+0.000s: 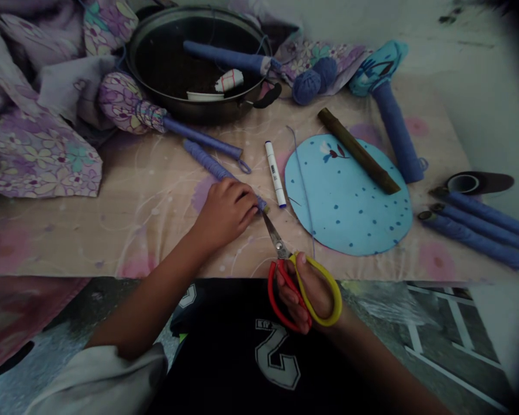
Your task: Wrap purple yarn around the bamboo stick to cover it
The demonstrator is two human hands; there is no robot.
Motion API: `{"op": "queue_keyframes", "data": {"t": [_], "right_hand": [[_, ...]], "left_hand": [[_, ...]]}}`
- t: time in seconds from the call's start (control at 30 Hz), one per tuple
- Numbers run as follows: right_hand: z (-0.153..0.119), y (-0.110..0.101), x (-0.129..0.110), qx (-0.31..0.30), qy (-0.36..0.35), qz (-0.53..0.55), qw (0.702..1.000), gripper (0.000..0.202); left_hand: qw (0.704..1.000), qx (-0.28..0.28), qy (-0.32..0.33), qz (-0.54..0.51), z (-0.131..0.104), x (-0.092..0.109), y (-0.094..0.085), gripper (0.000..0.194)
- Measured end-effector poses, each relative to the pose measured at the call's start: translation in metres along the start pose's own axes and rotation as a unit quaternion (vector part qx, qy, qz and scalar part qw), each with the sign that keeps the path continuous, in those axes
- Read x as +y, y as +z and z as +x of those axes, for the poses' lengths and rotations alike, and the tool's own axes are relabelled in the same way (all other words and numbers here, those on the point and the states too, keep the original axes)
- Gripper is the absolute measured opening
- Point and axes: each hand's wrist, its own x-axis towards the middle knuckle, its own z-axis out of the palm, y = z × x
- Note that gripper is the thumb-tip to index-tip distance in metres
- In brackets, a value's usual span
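Observation:
My left hand (228, 208) is closed round a stick wrapped in blue yarn (210, 161), which lies slantwise on the table. The stick's near end pokes out just past my fingers. In my right hand (307, 294) is a pair of scissors (279, 246) with one red and one yellow handle. Their blade tips touch or nearly touch the stick's near end beside my left fingers; whether they grip a thread I cannot tell. A white marker (275, 174) lies to the right of my left hand. Further right is a light-blue dotted oval sheet (346, 213) with a loose yarn strand across its left part.
A bare bamboo piece (358, 151) rests on the sheet. Behind stands a dark pan (207, 109) holding a wrapped stick and white scraps. Yarn balls (307, 86), cloth-headed sticks (199, 136) and floral cloth (43, 155) lie around. Several blue wrapped sticks (480, 230) are at the right edge.

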Motion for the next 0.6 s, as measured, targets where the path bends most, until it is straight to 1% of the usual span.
{"op": "queue_keyframes", "data": {"t": [0.13, 0.27, 0.4, 0.5, 0.6], "right_hand": [[0.000, 0.000, 0.000, 0.006, -0.009, -0.034, 0.999, 0.063], [0.000, -0.003, 0.005, 0.020, -0.027, -0.086, 0.996, 0.061], [-0.002, -0.004, 0.006, 0.039, -0.051, -0.140, 0.988, 0.058], [-0.003, -0.002, 0.003, 0.042, -0.055, -0.170, 0.983, 0.057], [-0.002, -0.002, -0.001, 0.047, -0.058, -0.190, 0.979, 0.056]], "left_hand": [[0.998, 0.028, 0.021, 0.050, -0.001, 0.007, 0.001, 0.018], [0.996, 0.046, 0.034, 0.068, 0.000, 0.013, 0.003, 0.019], [0.996, 0.026, 0.025, 0.083, 0.001, 0.017, 0.008, 0.022], [0.995, 0.013, -0.005, 0.096, 0.002, 0.017, 0.012, 0.023], [0.996, 0.004, -0.030, 0.084, 0.002, 0.015, 0.016, 0.023]]}}
